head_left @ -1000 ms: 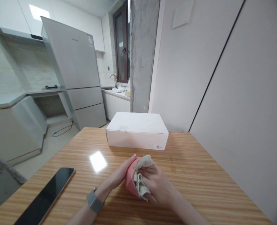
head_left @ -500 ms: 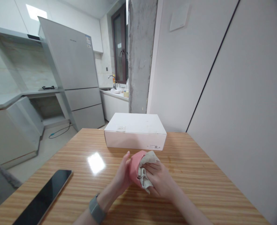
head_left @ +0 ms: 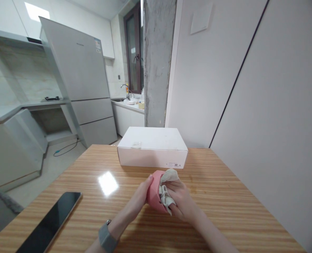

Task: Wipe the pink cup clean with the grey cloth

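A pink bowl-like vessel [head_left: 153, 192] is tilted on its side just above the table, its opening turned to the right. My left hand [head_left: 142, 192] grips it from the left, thumb along the upper edge and the other fingers hidden behind it. With my right hand [head_left: 180, 198] I hold a pale, ribbed cloth [head_left: 169, 175], pressed into the vessel's opening. Some of the cloth hangs out over the rim, and my right fingertips are partly hidden in its folds.
Behind my hands a white box [head_left: 152, 156] lies on the wooden table [head_left: 214, 196]. A black phone [head_left: 51, 221] rests at the left. Beyond the table stand a fridge [head_left: 79, 70], a kitchen counter with a sink, and a white wall panel [head_left: 272, 116] on the right.
The pink vessel has turned slightly and shifted a little to the right. My left thumb has come down onto its edge. The cloth and my right hand have moved slightly right.
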`<state>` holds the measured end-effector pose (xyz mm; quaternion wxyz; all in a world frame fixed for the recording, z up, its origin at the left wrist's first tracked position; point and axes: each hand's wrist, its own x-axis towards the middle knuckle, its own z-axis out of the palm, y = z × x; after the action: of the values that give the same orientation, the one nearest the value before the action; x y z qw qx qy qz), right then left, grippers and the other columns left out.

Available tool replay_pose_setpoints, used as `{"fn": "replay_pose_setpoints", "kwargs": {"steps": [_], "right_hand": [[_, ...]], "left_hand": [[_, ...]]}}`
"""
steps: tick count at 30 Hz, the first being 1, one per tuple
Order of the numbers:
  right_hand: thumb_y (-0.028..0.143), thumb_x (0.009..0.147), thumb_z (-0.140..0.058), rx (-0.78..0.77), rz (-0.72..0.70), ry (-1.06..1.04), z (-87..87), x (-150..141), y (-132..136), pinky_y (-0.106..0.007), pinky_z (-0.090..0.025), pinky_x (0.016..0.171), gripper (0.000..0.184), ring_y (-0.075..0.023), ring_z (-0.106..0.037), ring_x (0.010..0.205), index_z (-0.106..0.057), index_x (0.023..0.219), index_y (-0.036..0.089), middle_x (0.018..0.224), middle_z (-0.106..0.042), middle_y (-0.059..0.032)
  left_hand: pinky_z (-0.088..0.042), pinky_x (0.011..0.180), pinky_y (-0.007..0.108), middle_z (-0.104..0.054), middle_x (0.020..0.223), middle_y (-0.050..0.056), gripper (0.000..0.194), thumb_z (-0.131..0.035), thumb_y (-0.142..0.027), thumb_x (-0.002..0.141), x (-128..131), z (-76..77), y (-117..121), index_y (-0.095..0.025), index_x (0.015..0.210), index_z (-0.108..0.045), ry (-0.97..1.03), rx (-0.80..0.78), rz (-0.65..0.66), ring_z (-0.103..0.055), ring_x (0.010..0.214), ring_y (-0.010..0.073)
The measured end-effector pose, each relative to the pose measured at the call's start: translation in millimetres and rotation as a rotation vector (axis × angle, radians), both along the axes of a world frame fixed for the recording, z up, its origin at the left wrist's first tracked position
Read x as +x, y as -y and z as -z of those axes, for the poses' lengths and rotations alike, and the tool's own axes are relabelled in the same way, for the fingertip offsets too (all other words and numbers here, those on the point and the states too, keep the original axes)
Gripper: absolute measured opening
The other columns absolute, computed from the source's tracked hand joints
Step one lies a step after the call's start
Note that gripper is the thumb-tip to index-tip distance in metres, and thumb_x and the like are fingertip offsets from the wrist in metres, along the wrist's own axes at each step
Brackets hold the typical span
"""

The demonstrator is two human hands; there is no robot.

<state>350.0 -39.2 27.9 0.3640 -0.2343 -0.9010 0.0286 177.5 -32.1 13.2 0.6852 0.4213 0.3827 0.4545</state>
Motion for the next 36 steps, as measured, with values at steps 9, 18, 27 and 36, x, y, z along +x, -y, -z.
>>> {"fn": "replay_pose_setpoints", "kwargs": {"steps": [9,18,27,36], "right_hand": [[0.029,0.090,-0.035,0.108,0.110,-0.054,-1.0,-0.2,6.7,-0.039,-0.047,0.076,0.024,-0.0248,-0.060,0.081,-0.056,0.087,0.020,0.085,-0.067,-0.0095],[0.036,0.091,-0.032,0.279,0.031,0.015,9.8,-17.9,13.6,-0.041,-0.048,0.085,0.036,-0.0262,-0.062,0.086,-0.061,0.093,0.014,0.086,-0.070,-0.0138],[0.032,0.087,-0.034,0.183,-0.011,0.034,7.2,-9.8,11.1,-0.041,-0.049,0.080,0.027,-0.0245,-0.061,0.077,-0.057,0.083,0.019,0.079,-0.067,-0.0100],[0.030,0.090,-0.034,0.125,0.041,0.040,1.3,0.0,8.9,-0.042,-0.046,0.082,0.024,-0.0257,-0.059,0.084,-0.056,0.093,0.020,0.086,-0.068,-0.0104]], "left_hand": [[-0.034,0.105,0.041,-0.066,0.119,0.014,0.056,-0.059,-0.053,0.082,2.1,-0.6,6.2,-0.010,0.116,-0.065,0.277,0.050,0.162,-0.053,0.119,0.0299],[-0.047,0.080,0.031,-0.075,0.085,0.014,0.066,-0.042,-0.064,0.086,-4.7,-10.4,2.6,-0.006,0.091,-0.072,0.227,-0.142,0.123,-0.068,0.082,0.0244],[-0.029,0.107,0.033,-0.073,0.105,0.007,0.049,-0.051,-0.054,0.086,-14.8,-19.9,2.3,-0.013,0.102,-0.072,-0.113,0.051,0.108,-0.058,0.111,0.0247],[-0.038,0.068,0.029,-0.066,0.065,0.002,0.046,-0.049,-0.052,0.086,-5.9,-2.7,3.7,-0.016,0.065,-0.068,-0.263,0.306,-0.114,-0.051,0.068,0.0194]]}}
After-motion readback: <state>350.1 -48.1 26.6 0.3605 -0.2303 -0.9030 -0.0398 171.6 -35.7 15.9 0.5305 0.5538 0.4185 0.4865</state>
